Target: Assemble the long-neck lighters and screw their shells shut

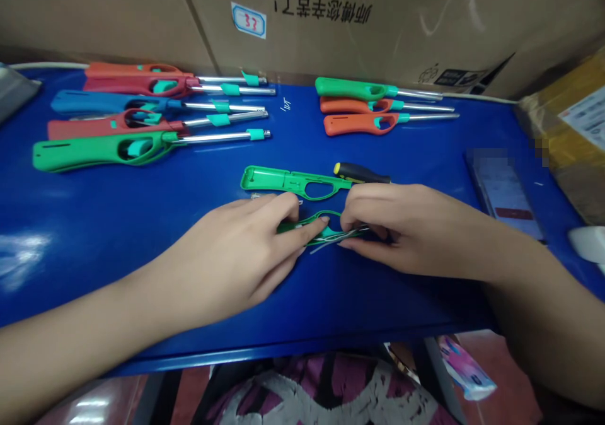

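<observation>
On the blue table a green lighter half-shell [326, 215] lies with its inner side up, partly covered by both hands. My left hand [258, 242] is closed on its handle end, a finger pressed near the trigger opening. At the other end, my right hand [392, 223] pinches the front of the shell, where thin wires [326, 243] stick out; the fingertips hide the exact grip. Just beyond lies a second green half-shell [269, 178], hollow side up. Behind my right fingers rests a black screwdriver [362, 173] with a yellow end.
Several long-necked lighters [104, 147] lie in a group at the back left, and 3 more [354, 123] at the back right. A cardboard box [302, 40] stands along the far edge. A phone [503, 188] lies on the right, near a taped box [571, 116].
</observation>
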